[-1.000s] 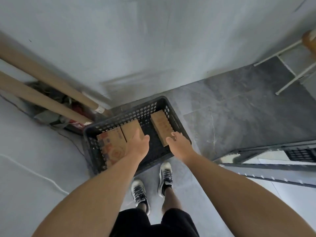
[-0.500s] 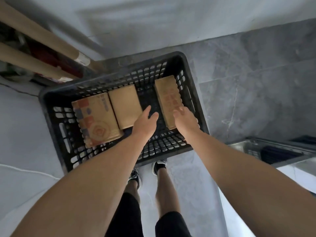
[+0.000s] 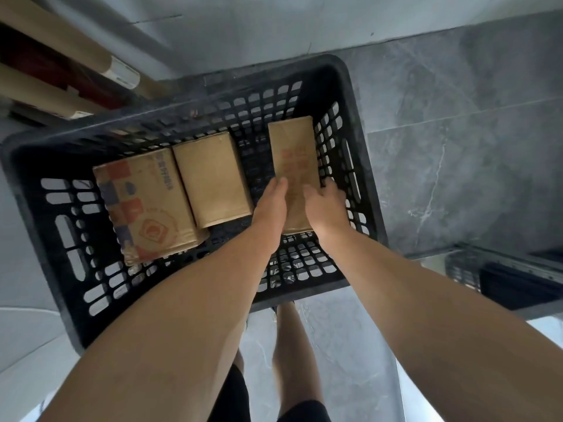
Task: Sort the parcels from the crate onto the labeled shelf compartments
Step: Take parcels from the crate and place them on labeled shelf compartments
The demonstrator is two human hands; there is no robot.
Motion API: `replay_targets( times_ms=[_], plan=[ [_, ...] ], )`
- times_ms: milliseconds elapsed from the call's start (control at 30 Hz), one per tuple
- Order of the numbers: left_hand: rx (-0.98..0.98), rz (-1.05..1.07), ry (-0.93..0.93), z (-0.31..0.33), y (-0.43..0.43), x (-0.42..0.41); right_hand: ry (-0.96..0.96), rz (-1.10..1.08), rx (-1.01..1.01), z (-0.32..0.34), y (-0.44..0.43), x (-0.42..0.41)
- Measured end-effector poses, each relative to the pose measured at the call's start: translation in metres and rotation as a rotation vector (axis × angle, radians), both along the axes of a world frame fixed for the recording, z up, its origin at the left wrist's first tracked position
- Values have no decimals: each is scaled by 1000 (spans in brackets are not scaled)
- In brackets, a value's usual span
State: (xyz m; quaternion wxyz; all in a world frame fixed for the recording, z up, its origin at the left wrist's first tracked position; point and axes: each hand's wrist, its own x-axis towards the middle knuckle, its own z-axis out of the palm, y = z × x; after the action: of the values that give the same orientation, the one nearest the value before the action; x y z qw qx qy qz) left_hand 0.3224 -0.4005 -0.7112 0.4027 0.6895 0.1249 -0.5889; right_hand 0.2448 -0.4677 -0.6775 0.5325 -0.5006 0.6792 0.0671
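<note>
A black slotted crate [image 3: 30, 208] stands on the grey floor below me. Three brown parcels lie in it. A large one with red and blue print [image 3: 143, 202] is on the left, and a plain one [image 3: 213, 178] lies beside it. A narrow parcel with red print [image 3: 294, 153] is by the right wall. Both hands are on the narrow parcel's near end. My left hand [image 3: 271, 205] presses straight fingers against its left side. My right hand [image 3: 324, 205] grips its right edge, thumb on top.
Long cardboard tubes [image 3: 61, 41] lean against the pale wall behind the crate at the upper left. A metal shelf frame [image 3: 502, 263] with a dark crate inside it juts in at the right. My legs stand just behind the crate.
I have bent closer to the crate. Both hands moved forward and to the right from above the crate's middle onto the narrow red-printed parcel, closing in on its two sides.
</note>
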Motion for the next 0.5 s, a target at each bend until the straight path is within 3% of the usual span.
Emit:
replay_targets(
  times_ms=[100, 500],
  plan=[
    [39, 95, 31, -7, 9, 3, -30, -53, 83, 0, -3, -1],
    [28, 94, 60, 103, 22, 29, -214, -257, 217, 64, 14, -1]
  ],
)
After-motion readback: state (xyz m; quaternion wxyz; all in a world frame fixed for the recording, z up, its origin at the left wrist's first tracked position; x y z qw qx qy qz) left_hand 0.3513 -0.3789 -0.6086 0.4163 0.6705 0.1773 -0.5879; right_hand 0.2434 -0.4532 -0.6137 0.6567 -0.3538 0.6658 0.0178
